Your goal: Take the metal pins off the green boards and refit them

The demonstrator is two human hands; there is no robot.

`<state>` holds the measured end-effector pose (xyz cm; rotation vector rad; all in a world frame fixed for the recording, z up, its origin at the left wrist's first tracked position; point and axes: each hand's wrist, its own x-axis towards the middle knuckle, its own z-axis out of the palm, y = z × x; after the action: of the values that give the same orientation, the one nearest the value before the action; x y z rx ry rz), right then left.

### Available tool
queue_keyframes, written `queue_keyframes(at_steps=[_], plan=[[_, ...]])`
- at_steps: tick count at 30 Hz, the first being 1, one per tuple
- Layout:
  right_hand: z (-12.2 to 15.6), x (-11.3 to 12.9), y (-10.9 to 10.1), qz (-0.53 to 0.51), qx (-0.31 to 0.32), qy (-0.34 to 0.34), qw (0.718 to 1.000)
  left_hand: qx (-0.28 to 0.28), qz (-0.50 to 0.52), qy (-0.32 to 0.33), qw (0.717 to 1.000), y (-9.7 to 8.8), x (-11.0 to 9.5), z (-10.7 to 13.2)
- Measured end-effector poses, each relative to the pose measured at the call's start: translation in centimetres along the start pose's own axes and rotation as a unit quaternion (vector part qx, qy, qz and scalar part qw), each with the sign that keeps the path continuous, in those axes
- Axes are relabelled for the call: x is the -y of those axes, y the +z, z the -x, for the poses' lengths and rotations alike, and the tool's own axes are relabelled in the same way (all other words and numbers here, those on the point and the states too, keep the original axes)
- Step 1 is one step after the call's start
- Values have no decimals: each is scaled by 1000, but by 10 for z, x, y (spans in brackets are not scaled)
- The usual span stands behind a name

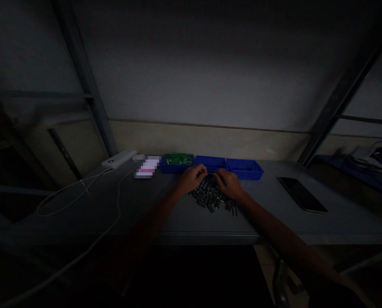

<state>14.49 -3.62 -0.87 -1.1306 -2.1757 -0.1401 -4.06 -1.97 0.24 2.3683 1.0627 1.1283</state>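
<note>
Both hands meet above a pile of small dark, shiny cylindrical parts (208, 196) on the grey table. The fingers of my left hand (192, 178) are pinched together at the pile's far left side. Facing it, my right hand (228, 183) is also pinched, its fingertips a short gap from the left ones. Something thin may span that gap, but it is too small and dark to name. Just beyond the fingers stand a blue bin holding green material (178, 160), a middle blue bin (212, 161) and a right blue bin (245, 169).
A dark phone (302, 194) lies on the table (165, 214) at the right. On the left are a lit phone (147, 167), a white power bank (119, 159) and a looping white cable (118, 205). Metal posts (82, 72) and a wall enclose the back.
</note>
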Motion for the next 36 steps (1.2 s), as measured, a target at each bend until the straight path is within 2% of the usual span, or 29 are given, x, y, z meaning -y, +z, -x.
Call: queue_keyframes(at_steps=[6,13,22,27,29,31,36], plan=[[1,2,-1,-19,-9,1,1000,0,-50,0,999,-3,-5,0],[1,0,0,-2,-12,-8,1000,-5,6,4,1000,-1,-2,0],[2,2,-2,-16,-12,-2,1000,-5,-21,-20,1000,-1,-6,0],[1,-1,-1,-8,-27,-4,1000,28,-23,-29,999,-8,-3,-2],[1,-9,-2,-1,-50,31,998,59,-31,-34,997,-15,4,-2],[1,-21,-5,14,-84,94,992,91,-49,-45,994,-22,14,-1],[3,-59,-17,61,-171,271,945,190,-74,-65,977,-26,29,5]])
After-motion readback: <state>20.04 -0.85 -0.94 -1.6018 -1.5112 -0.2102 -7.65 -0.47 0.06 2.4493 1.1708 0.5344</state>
